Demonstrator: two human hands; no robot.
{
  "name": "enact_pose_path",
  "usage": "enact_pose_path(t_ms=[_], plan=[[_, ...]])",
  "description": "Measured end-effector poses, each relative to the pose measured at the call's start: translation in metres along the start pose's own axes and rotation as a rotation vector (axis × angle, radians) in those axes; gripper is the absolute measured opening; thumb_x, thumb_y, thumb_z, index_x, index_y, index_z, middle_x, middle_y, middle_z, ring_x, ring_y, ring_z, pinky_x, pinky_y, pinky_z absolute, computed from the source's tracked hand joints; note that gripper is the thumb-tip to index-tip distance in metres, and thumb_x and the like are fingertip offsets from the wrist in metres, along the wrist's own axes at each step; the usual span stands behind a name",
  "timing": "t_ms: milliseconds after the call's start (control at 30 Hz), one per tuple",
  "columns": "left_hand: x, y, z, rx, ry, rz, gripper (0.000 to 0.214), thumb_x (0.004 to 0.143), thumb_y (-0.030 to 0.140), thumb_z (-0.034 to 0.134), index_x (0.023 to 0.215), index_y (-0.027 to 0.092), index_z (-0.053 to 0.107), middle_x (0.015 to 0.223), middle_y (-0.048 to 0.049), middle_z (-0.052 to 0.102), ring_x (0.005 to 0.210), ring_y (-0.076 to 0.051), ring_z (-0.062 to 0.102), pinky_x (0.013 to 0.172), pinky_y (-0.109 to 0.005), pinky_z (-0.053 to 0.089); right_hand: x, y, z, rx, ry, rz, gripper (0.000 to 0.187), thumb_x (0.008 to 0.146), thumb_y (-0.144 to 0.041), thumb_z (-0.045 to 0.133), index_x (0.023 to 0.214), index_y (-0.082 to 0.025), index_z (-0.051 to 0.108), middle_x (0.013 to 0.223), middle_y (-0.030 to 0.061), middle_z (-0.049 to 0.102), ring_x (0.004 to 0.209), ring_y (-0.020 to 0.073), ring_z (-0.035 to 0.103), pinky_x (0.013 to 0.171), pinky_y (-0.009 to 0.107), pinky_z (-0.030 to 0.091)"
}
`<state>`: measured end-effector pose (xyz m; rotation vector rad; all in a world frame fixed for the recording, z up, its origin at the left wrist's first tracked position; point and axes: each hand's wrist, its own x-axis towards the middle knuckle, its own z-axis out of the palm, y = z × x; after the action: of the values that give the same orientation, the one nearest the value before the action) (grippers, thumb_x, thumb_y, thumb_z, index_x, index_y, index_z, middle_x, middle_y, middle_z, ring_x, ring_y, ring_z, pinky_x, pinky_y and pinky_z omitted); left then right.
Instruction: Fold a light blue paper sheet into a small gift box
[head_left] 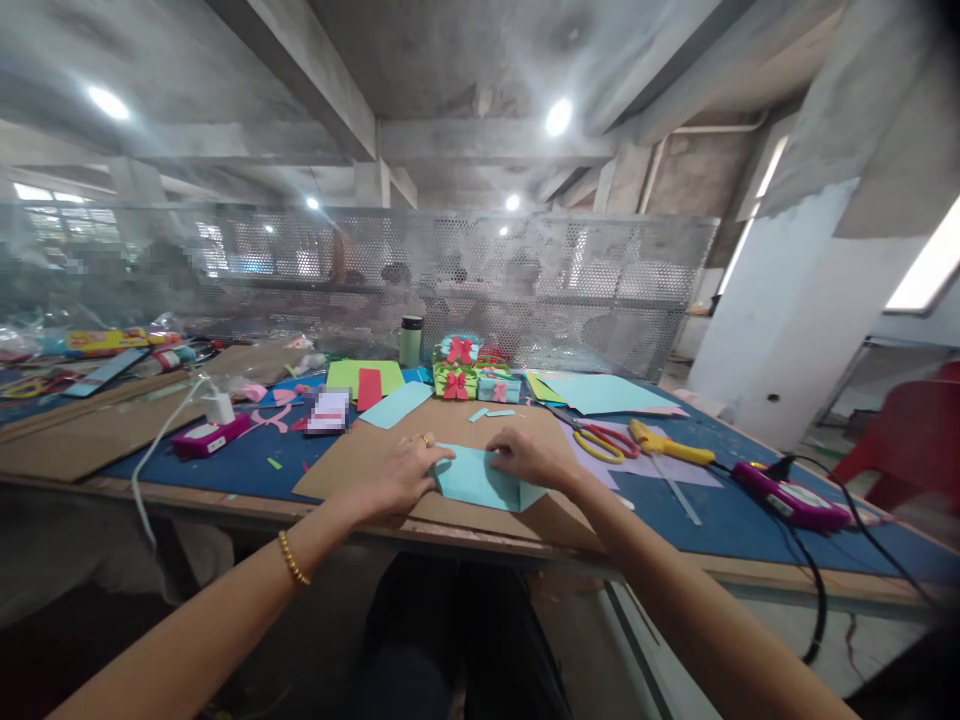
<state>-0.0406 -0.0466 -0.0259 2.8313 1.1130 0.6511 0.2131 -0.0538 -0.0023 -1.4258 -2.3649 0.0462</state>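
A folded sheet of light blue paper [480,482] lies on brown cardboard [337,475] near the table's front edge. My left hand [405,472] grips its left side, thumb reaching over the top edge. At the upper right of the sheet, my right hand [534,457] pinches the paper with curled fingers. Small light blue paper strips [500,413] rest just beyond it. Farther back stand small paper gift boxes, a green one [455,385] and a light blue one [499,388], with red and pink bows.
Scissors [600,440] and a yellow glue gun [667,443] lie to the right, near a purple power strip [791,497] with black cords. Another purple power strip [211,435] sits left. A green cup [410,342] stands before a perforated metal screen [555,290].
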Motion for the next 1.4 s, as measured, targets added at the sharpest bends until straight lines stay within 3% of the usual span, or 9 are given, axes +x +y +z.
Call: enact_pose_path(t_ms=[133,267,333,433,500,633,800,1133,1400], plan=[[0.001,-0.001,-0.003,0.103,0.070,0.050,0.035,0.077,0.002,0.049,0.090,0.024,0.073,0.103,-0.0072,0.060,0.101,-0.023,0.055,0.094,-0.039,0.040,0.002,0.007,-0.015,0.053,-0.032,0.039,0.018,0.075,-0.021,0.063,0.058,-0.015,0.065,0.053,-0.0046,0.052,0.053,0.0095,0.045,0.051,0.021,0.030],[0.002,0.007,-0.009,0.227,0.144,-0.015,0.040,0.073,0.002,0.050,0.100,0.023,0.072,0.121,-0.0113,0.058,0.111,-0.029,0.052,0.093,-0.045,0.039,0.004,0.007,-0.026,0.093,0.032,0.100,0.020,0.075,-0.027,0.066,0.058,-0.016,0.065,0.050,-0.0058,0.048,0.050,0.0085,0.041,0.049,0.021,0.027],[0.002,0.020,-0.014,0.285,0.249,-0.080,0.036,0.078,0.007,0.049,0.104,0.020,0.069,0.124,-0.0142,0.057,0.112,-0.033,0.050,0.091,-0.047,0.039,0.004,0.002,-0.028,0.098,0.084,0.128,0.019,0.074,-0.027,0.067,0.059,-0.016,0.065,0.052,-0.0049,0.050,0.051,0.0089,0.042,0.049,0.021,0.026],[0.006,0.043,-0.020,0.268,0.326,-0.195,0.021,0.090,0.027,0.050,0.096,0.018,0.067,0.108,-0.0155,0.061,0.104,-0.033,0.054,0.087,-0.045,0.042,0.004,-0.008,-0.027,0.091,0.151,0.153,0.021,0.071,-0.026,0.071,0.055,-0.016,0.060,0.051,-0.0044,0.050,0.051,0.0089,0.041,0.049,0.022,0.024],[0.012,0.054,-0.021,0.094,0.263,-0.293,0.032,0.093,0.045,0.047,0.089,0.018,0.064,0.093,-0.0121,0.065,0.091,-0.029,0.061,0.078,-0.038,0.045,0.002,-0.015,-0.024,0.086,0.185,0.152,0.024,0.070,-0.026,0.072,0.054,-0.017,0.057,0.050,-0.0048,0.049,0.051,0.0087,0.039,0.049,0.022,0.023],[0.028,0.059,-0.017,-0.366,0.141,-0.479,0.057,0.086,0.072,0.039,0.069,0.019,0.054,0.061,-0.0047,0.063,0.059,-0.021,0.063,0.056,-0.028,0.043,-0.005,-0.023,-0.017,0.083,0.242,0.109,0.029,0.071,-0.030,0.074,0.056,-0.018,0.052,0.054,-0.0052,0.049,0.053,0.0093,0.040,0.051,0.023,0.023],[0.039,0.061,-0.017,-0.742,0.042,-0.496,0.048,0.086,0.063,0.048,0.069,0.017,0.052,0.062,-0.0023,0.065,0.042,-0.013,0.060,0.041,-0.021,0.039,-0.010,-0.027,-0.009,0.088,0.273,0.051,0.032,0.071,-0.029,0.076,0.058,-0.018,0.048,0.058,-0.0051,0.050,0.057,0.0098,0.042,0.054,0.023,0.024],[0.039,0.058,-0.014,-0.877,0.025,-0.486,0.033,0.089,0.046,0.055,0.077,0.015,0.053,0.064,-0.0012,0.065,0.040,-0.010,0.058,0.035,-0.018,0.036,-0.015,-0.036,-0.021,0.242,0.341,0.101,0.045,0.077,-0.044,0.069,0.052,-0.019,0.040,0.051,-0.0066,0.037,0.051,0.0086,0.032,0.049,0.023,0.023],[0.042,0.063,-0.018,-0.933,-0.028,-0.554,0.040,0.087,0.049,0.055,0.068,0.013,0.056,0.064,-0.0063,0.067,0.041,-0.013,0.061,0.036,-0.019,0.038,-0.015,-0.039,-0.006,0.055,0.404,0.005,0.033,0.075,-0.026,0.073,0.058,-0.019,0.045,0.059,-0.0035,0.047,0.059,0.0113,0.040,0.056,0.024,0.025]])
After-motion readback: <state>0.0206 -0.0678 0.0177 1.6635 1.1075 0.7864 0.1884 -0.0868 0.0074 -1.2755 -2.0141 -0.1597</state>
